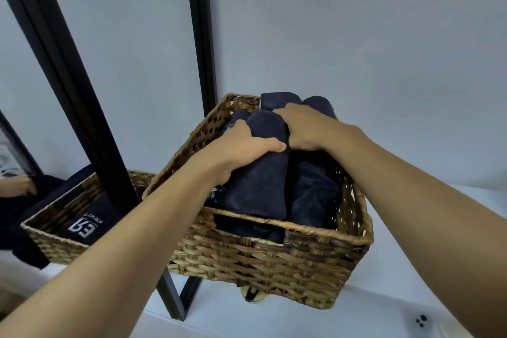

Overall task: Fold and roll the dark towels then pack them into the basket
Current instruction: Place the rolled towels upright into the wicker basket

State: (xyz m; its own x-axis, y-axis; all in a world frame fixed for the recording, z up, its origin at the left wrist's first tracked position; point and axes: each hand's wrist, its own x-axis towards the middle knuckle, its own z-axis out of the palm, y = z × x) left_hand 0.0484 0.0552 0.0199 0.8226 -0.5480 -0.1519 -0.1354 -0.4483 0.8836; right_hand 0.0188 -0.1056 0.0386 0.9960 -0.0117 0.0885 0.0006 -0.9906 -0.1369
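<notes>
while 1 rolled towel [260,186] lies along the middle of the basket [315,233], left hand [247,151] clasps its 9 o'clock flank and right hand [304,126] clutches its 12 o'clock end, likely to keep the roll tight while seating it. neighbouring roll [310,200] touches at 3 o'clock.

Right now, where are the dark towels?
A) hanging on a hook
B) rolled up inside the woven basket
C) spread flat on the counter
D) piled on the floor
B: the dark towels sit rolled inside the woven basket, where the left hand and right hand hold one roll.
</notes>
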